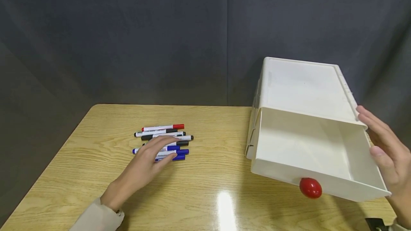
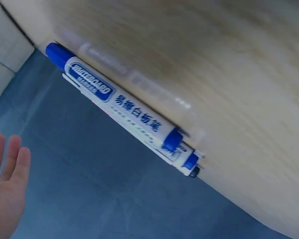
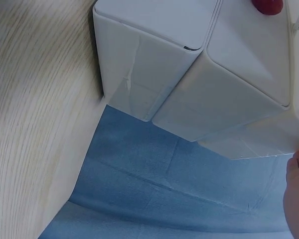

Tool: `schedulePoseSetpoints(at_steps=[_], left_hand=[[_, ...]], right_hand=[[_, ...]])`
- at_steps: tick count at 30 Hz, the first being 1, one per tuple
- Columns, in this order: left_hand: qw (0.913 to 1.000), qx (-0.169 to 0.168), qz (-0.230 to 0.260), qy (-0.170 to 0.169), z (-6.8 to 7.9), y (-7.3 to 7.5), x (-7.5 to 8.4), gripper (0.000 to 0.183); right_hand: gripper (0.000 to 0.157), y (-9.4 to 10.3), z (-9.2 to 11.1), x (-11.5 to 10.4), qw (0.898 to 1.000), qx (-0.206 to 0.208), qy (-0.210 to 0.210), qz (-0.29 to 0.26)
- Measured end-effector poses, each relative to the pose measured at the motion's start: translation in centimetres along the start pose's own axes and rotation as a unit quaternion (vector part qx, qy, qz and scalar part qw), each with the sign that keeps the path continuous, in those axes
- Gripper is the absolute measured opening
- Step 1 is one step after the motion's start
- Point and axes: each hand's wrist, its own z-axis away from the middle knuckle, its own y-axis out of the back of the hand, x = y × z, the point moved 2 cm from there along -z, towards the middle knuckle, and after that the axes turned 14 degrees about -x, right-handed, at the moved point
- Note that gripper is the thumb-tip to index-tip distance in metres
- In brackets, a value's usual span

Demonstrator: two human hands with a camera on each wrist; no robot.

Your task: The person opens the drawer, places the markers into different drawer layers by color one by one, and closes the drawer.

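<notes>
Several whiteboard markers [image 1: 157,128] with red, black and blue caps lie side by side on the table. My left hand [image 1: 144,159] hovers over the near ones, fingers extended and holding nothing. In the left wrist view that hand [image 2: 9,186] appears apart from a blue-capped whiteboard marker [image 2: 114,94]. At the right stands a white drawer cabinet [image 1: 302,85], its top drawer [image 1: 302,145] pulled out, with a red knob [image 1: 310,188] on the front. My right hand [image 1: 386,149] is beside the drawer, fingertips at the cabinet's right edge.
The wooden table [image 1: 205,174] runs between the markers and the cabinet. A dark curtain [image 1: 160,38] hangs behind its back edge. Lower white drawers [image 3: 144,64] show in the right wrist view.
</notes>
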Motion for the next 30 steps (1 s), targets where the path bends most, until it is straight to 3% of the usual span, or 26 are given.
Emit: schedulePoseSetpoints(at_steps=[17,30], left_hand=[[0.9998,0.013,-0.007,0.015,1.8,-0.3,-2.5,0.041],[0.9977,-0.017,-0.005,0.065,3.0,0.6,-4.2,0.038]], right_hand=[[0.043,0.3,0.6,0.6,0.999,0.0,0.002,-0.041],[0.047,0.5,1.2,0.1,0.999,-0.006,-0.035,-0.039]])
